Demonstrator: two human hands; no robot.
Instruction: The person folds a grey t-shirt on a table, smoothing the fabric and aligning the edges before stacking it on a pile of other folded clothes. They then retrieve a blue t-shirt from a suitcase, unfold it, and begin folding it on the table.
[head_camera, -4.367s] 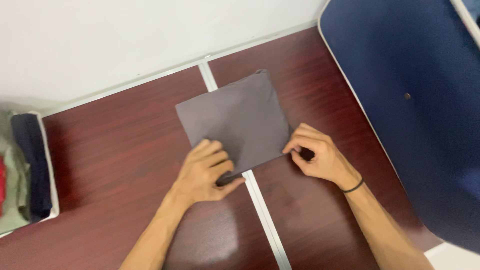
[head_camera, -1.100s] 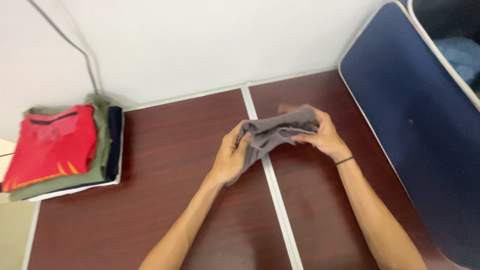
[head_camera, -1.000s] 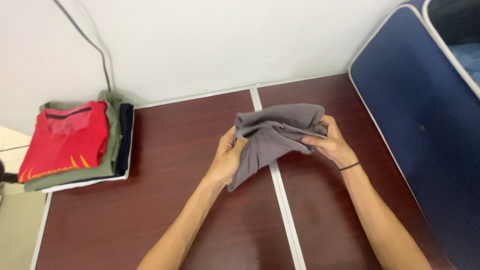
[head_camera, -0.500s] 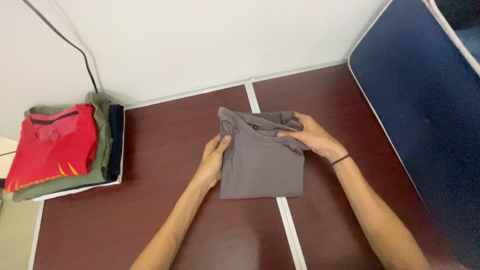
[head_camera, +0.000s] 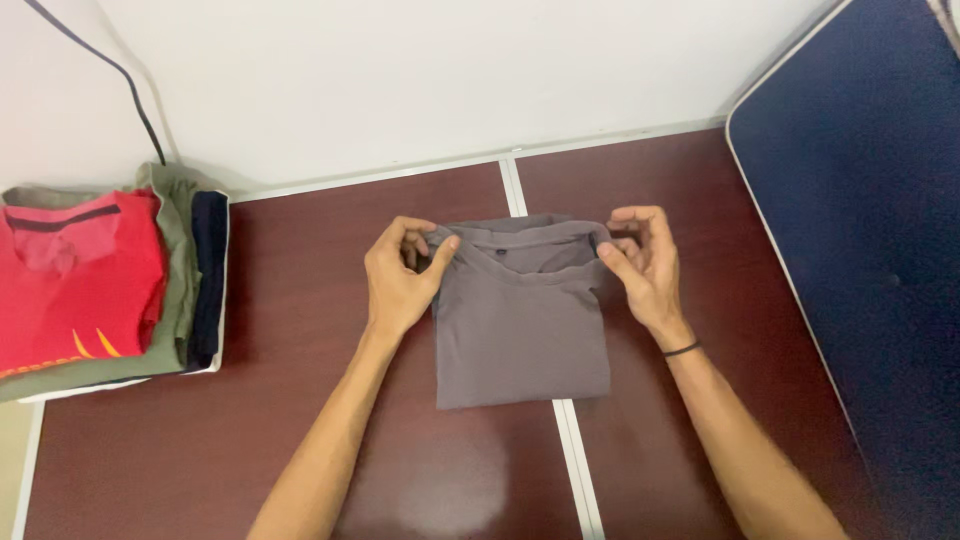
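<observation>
While my left hand (head_camera: 398, 280) and right hand (head_camera: 640, 262) pinch the folded grey shirt's (head_camera: 520, 325) collar corners, I should tug evenly, keeping it square across the table's (head_camera: 300, 300) seam.

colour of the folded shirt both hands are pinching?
Plain grey shirt, no pattern visible; head view.

A folded grey shirt (head_camera: 520, 320) lies on the dark red tabletop (head_camera: 300, 420), across its pale centre seam; the left hand (head_camera: 400, 280) pinches its upper left corner, the right hand (head_camera: 640, 265) its upper right; a stack of folded clothes (head_camera: 90, 280), red on top, sits at the far left; a blue panel (head_camera: 860, 200) stands at right.
</observation>
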